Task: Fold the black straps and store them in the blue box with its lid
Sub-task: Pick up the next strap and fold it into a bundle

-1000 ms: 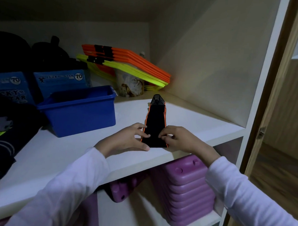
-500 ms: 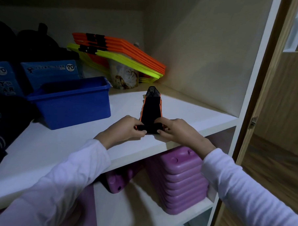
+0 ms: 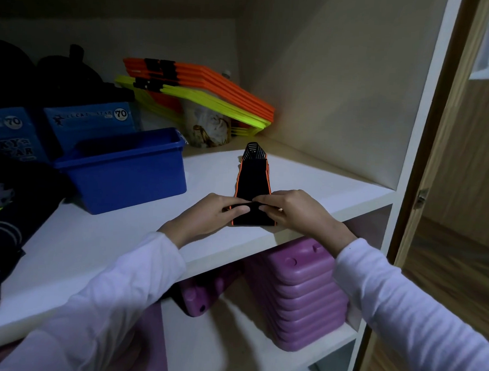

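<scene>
- Fingers (image 3: 238,208) of the left hand (image 3: 208,217) curl inward and pinch the near fold of the black strap (image 3: 253,183) from its left side.
- Fingers (image 3: 265,200) of the right hand (image 3: 295,212) pinch the same fold from the right, fingertips almost meeting the left ones over the fabric.
- That strap is a flat band of dark woven cloth with thin orange edging, lying lengthwise on the white shelf (image 3: 95,235); its far end narrows to a striped, ribbed tab.
- Its near end sits just beside the shelf's front edge, doubled over under both hands.
- To the left, well apart from the strap, stands the blue box (image 3: 126,174): smooth moulded plastic, rectangular, rim rolled outward, open at the top.
- Bare shelf surface lies between box and strap and to the strap's right up to the cabinet wall.
- At the back lean flat orange and yellow-green plastic pieces (image 3: 208,96) over a printed bag (image 3: 209,127).
- Below the shelf sits a stack of ridged purple plastic blocks (image 3: 305,300).
- Both forearms wear pale long sleeves (image 3: 106,314).
</scene>
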A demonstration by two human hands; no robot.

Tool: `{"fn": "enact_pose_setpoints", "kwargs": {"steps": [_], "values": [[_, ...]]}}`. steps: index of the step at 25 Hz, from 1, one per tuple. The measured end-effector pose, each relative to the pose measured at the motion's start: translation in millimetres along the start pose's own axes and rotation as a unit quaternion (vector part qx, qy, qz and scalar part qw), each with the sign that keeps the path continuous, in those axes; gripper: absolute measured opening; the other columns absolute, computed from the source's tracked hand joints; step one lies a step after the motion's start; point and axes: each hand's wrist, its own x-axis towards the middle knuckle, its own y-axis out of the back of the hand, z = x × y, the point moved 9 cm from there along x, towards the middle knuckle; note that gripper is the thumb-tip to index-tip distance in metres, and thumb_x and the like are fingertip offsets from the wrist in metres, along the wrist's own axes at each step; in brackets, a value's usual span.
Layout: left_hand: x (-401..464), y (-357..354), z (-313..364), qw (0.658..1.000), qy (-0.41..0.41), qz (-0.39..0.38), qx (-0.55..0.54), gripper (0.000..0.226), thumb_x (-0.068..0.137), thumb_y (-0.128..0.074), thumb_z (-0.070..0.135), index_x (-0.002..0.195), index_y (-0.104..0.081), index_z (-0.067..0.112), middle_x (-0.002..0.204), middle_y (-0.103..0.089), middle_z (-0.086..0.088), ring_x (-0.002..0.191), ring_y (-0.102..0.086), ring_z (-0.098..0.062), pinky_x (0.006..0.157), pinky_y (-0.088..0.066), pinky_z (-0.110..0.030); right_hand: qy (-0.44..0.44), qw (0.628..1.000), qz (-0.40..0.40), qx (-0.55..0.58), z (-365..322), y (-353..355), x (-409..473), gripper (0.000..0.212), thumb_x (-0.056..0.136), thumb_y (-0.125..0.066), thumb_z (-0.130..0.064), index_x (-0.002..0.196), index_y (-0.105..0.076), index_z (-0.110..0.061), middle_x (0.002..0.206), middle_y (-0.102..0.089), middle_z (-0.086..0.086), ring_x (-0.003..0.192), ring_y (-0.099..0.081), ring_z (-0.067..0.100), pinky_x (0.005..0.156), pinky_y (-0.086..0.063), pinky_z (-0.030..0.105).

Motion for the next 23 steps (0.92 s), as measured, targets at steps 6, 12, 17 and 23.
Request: {"fn": "enact_pose_setpoints", "kwargs": {"steps": [6,12,17,23], "values": [[8.1,22.3,14.1,0.992,-0.025,0.072,-0.105,0.036,0.095,-0.049,0.025,0.131,-0.053,0.029,0.134,-0.057,0.002,0.124,-0.052,-0.011,0.099,-0.047,-0.019,0.038,0.989,0.136,-0.043,-3.3,28.3,16.0,0.027,0.078,-0.056,-0.011,0.099,-0.073,-0.006,0.084,-0.075,0.01,0.054,-0.069,0.029,0.04,-0.054,0.031],[14.7,-9.0,2.4,0.999,-0.018,-0.027,0.027,0.039,0.092,-0.055,0.017,0.131,-0.055,0.021,0.142,-0.05,0.001,0.133,-0.044,-0.011,0.112,-0.03,-0.021,0.051,0.997,0.05,-0.018,2.1,-4.6,-3.1,0.029,0.07,-0.054,-0.021,0.088,-0.076,-0.013,0.073,-0.073,0.003,0.056,-0.069,0.021,0.041,-0.05,0.022],[2.9,-3.5,-0.5,1.0,-0.012,-0.007,-0.021,0.038,0.089,-0.058,0.014,0.127,-0.059,0.023,0.135,-0.057,0.005,0.119,-0.05,0.001,0.102,-0.034,-0.012,0.044,0.998,0.033,0.017,1.4,-2.8,-7.7,0.037,0.078,-0.047,-0.032,0.097,-0.074,-0.015,0.084,-0.073,0.003,0.072,-0.07,0.023,0.05,-0.056,0.033],[-2.3,-7.1,-4.7,0.999,-0.026,-0.027,-0.011,0.045,0.085,-0.065,0.023,0.128,-0.056,0.03,0.138,-0.053,0.005,0.122,-0.052,-0.004,0.104,-0.038,-0.018,0.016,0.995,-0.053,0.077,7.9,-16.2,-10.1,0.048,0.082,-0.048,-0.047,0.11,-0.07,-0.014,0.105,-0.071,0.003,0.093,-0.067,0.023,0.075,-0.054,0.034]]}}
